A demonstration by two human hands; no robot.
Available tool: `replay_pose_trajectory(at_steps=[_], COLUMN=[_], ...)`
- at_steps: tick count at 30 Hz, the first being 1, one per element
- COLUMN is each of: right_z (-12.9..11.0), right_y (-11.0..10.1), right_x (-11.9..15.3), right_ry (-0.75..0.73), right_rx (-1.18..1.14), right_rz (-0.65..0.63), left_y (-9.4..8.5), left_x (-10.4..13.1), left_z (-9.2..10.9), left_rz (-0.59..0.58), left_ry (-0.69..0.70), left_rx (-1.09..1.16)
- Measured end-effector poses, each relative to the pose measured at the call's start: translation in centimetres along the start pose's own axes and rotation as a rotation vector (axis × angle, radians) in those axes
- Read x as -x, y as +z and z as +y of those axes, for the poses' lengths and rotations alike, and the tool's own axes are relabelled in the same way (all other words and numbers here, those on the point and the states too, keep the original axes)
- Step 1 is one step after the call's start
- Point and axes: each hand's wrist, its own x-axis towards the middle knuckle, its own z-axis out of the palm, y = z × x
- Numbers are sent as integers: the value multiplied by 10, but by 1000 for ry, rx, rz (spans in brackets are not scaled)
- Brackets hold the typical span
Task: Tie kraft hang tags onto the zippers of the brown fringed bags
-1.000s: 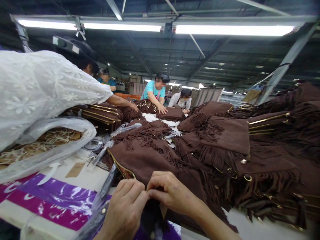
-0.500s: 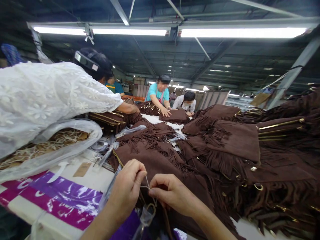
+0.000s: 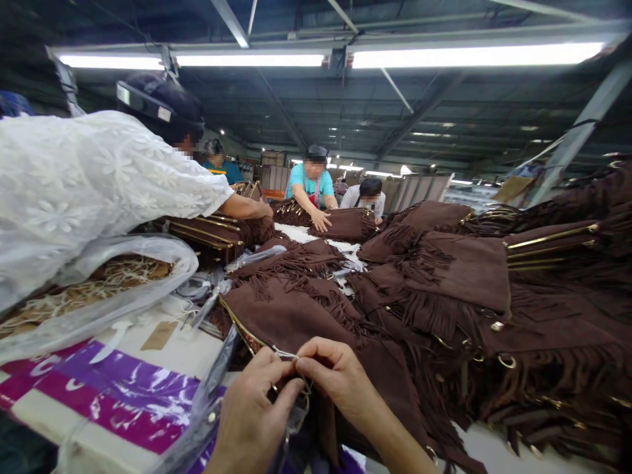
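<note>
At the near table edge my left hand (image 3: pixel 254 411) and right hand (image 3: pixel 336 380) meet, fingertips pinched together on a thin pale string (image 3: pixel 285 355); both hands are closed tight around it. They sit on the near end of a brown suede fringed bag (image 3: pixel 301 313) with a gold-trimmed edge, and a clear plastic bag (image 3: pixel 212 401) hangs just left of my left hand. Beyond lie piles of fringed bags (image 3: pixel 459 283) to the right. Left of me, a clear sack of strings (image 3: pixel 99 283) rests on the table, near a person in a white lace top (image 3: pixel 83 184) who reaches over stacked bags.
</note>
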Motion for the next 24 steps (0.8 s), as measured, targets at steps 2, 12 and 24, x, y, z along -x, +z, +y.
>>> replay_pose_trajectory(at_steps=[2, 12, 24], right_z=[0, 4, 0], right_y=[0, -5, -31], right_x=[2, 6, 17], right_ry=[-27, -73, 202], right_rx=[28, 113, -523], right_rz=[22, 100, -261], left_y=[6, 15, -6], left_x=[-2, -1, -8], left_z=[1, 5, 8], left_rz=[30, 71, -78], left_ry=[-24, -73, -449], left_rx=[35, 233, 731])
